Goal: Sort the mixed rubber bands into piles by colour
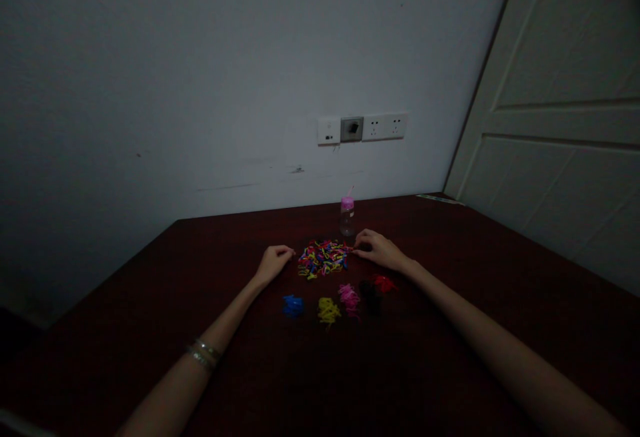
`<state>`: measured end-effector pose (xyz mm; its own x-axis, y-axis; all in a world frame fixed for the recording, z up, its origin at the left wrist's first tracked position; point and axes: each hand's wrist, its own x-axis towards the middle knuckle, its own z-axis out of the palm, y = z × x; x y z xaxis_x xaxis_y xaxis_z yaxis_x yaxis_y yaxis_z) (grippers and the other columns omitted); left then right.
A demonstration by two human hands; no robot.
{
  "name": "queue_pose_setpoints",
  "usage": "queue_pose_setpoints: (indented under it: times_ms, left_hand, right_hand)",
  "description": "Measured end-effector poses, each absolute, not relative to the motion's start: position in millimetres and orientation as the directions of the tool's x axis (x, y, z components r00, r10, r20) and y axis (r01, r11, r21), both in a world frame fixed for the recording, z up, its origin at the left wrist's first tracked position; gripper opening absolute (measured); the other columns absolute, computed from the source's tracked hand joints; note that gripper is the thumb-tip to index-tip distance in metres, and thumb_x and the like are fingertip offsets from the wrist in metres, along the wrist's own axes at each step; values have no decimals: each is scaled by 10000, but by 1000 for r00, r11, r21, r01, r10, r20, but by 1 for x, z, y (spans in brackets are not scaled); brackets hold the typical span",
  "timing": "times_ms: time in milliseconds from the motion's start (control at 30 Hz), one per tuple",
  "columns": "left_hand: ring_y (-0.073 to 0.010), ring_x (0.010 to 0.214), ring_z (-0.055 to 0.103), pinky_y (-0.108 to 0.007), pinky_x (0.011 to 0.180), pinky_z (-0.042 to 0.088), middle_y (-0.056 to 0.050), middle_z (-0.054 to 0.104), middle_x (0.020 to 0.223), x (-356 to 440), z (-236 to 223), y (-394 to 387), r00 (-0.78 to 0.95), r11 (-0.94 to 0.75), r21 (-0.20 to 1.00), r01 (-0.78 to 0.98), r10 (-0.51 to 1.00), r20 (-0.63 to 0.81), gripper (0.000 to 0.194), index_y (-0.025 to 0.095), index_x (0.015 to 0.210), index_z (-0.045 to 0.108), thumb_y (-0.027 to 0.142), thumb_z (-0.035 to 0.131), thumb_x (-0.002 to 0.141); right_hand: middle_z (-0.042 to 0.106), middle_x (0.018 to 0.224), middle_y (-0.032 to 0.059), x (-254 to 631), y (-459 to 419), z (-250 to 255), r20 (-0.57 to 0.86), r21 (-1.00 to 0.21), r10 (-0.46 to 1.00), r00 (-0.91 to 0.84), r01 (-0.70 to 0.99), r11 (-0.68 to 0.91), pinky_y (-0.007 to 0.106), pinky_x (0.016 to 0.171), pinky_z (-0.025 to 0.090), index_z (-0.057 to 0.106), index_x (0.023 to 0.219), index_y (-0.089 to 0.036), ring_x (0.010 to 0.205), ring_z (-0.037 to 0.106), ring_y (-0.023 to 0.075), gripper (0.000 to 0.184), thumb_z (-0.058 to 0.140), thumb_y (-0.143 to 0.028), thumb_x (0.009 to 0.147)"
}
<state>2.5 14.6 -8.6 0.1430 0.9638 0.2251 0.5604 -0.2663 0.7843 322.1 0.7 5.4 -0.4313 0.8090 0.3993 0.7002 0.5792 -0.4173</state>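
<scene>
A loose pile of small multicoloured rubber bands [325, 258] lies on the dark red table between my two hands. At its right edge, my right hand [379, 248] pinches thumb and forefinger at a reddish rubber band. My left hand [274, 261] rests just left of the pile, its fingers drawn together; whether anything is in them is too small to make out. Nearer to me lie single-colour heaps of bands: blue [293, 306], yellow [329, 311], pink [349, 298], a dark heap [371, 296] and red [385, 283].
Behind the pile stands a clear bottle [347, 220] with a pink lid and straw. The table [240, 370] meets a pale wall with sockets [384, 127]. On the right is a panelled door [560, 157], and a flat strip [440, 199] lies near the back edge.
</scene>
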Motion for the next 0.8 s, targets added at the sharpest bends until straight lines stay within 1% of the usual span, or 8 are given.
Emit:
queue_pose_setpoints:
  times_ms: [267,567,700,800]
  left_hand:
    - [-162,673,577,-224,585,411,-47,659,679,2,-9,14,147,-269,783,561,963,226,258,125,716,682,267,468,688]
    - [-171,702,584,-243,643,426,-47,670,719,3,-6,12,163,-275,776,568,961,221,251,131,708,681,261,471,669]
    - [-167,692,583,-246,657,427,-45,668,713,3,-7,13,165,-286,768,573,958,234,246,134,700,680,251,467,669]
    - [-164,682,579,-244,646,423,-48,663,705,2,-8,14,172,-289,763,579,957,232,257,126,716,679,257,460,680]
  right_hand:
    - [550,936,52,332,-6,15,415,-430,819,-397,708,560,316,762,453,646,796,-204,822,553,166,194,564,-375,753]
    - [544,993,59,328,-17,47,571,-451,754,-324,644,618,342,801,451,645,830,-223,913,544,197,182,550,-363,761]
    - [547,991,59,318,-26,55,602,-458,723,-340,594,661,332,800,449,643,825,-217,904,547,191,160,555,-336,762]
    - [548,989,57,303,-34,54,596,-468,711,-375,557,686,335,803,444,644,817,-212,905,544,186,149,557,-321,763]
